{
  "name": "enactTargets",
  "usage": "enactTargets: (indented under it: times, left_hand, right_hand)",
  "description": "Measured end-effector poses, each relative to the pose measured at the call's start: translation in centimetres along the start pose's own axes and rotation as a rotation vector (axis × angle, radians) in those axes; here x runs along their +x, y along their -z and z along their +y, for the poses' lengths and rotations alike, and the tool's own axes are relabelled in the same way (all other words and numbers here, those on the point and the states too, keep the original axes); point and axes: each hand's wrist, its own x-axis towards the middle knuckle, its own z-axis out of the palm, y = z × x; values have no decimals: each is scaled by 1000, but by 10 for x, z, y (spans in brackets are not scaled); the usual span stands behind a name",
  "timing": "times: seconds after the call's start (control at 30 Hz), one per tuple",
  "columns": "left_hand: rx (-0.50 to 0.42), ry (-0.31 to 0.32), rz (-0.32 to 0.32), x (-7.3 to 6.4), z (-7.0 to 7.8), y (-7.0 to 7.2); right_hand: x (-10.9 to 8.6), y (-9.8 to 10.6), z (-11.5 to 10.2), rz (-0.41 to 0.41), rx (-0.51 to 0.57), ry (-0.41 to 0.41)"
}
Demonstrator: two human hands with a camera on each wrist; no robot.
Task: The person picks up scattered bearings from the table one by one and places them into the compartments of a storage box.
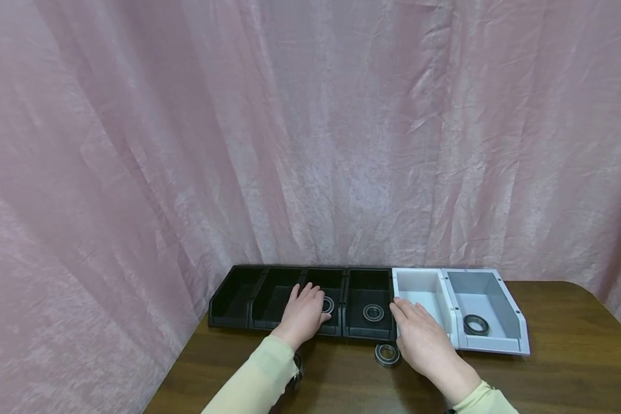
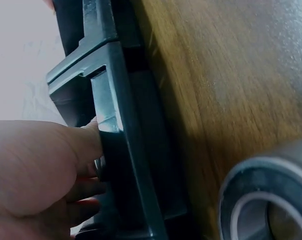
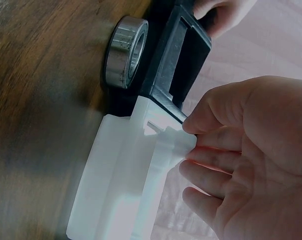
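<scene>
My left hand (image 1: 302, 316) reaches over the third black bin (image 1: 331, 277) from the left, fingers extended. Its thumb is at the bin's front lip (image 2: 108, 100), beside a ball bearing (image 1: 328, 305) lying inside; whether it touches the bearing is unclear. My right hand (image 1: 424, 339) rests where the black and white bins meet, its thumb (image 3: 198, 117) at the white bin's corner (image 3: 166, 135) and its fingers loosely bent. Another bearing (image 1: 374, 313) lies in the fourth black bin. On the table, one bearing (image 1: 387, 355) stands before that bin and another (image 2: 241, 200) is near my left wrist.
Two black bins (image 1: 238, 290) continue the row at the left. To the right are a white bin (image 1: 419, 282) and a grey-white bin (image 1: 478, 282) with a bearing (image 1: 476, 325) in it. A pink curtain (image 1: 310, 144) hangs behind the wooden table (image 1: 559, 328).
</scene>
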Motion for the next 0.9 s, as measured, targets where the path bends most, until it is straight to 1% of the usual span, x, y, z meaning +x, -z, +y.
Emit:
enactTargets:
  times: [0.17, 0.3, 0.43, 0.7, 0.9]
  left_hand:
    - [45, 1, 5, 6, 1, -4]
    - [63, 8, 16, 8, 2, -6]
    - [76, 19, 8, 11, 3, -9]
    - [97, 36, -36, 17, 4, -9]
    - [139, 39, -49, 23, 3, -9]
  right_hand:
    - [0, 0, 0, 8, -2, 3]
    - [-1, -1, 1, 9, -3, 3]
    - [0, -3, 2, 4, -2, 3]
    - [-1, -4, 1, -10, 0, -8]
    - [-1, -3, 1, -9, 3, -10]
